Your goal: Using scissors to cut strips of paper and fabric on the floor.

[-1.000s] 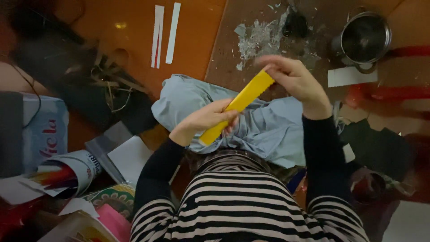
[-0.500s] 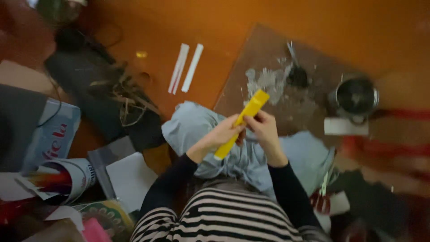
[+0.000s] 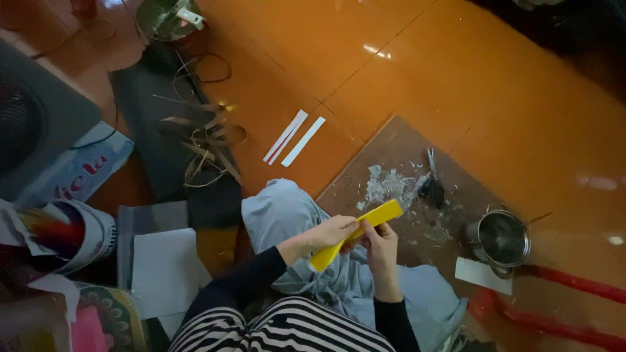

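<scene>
Head view: bare orange floor [image 3: 495, 98] open ahead and to the right; brown board [image 3: 398, 153] edge w/ scissors [image 3: 432, 189] and steel pot [image 3: 502, 238] close by. Yellow strip [image 3: 357, 233] lies diagonal over lap, left hand [image 3: 334, 232] and right hand [image 3: 381, 246] both pinching its middle.

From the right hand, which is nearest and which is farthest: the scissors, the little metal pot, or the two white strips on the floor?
Measured from the right hand in the head view:
1. Scissors, just up and to its right on the brown board.
2. Metal pot, farther right at the board's edge.
3. White strips, up and left on the orange floor.
</scene>
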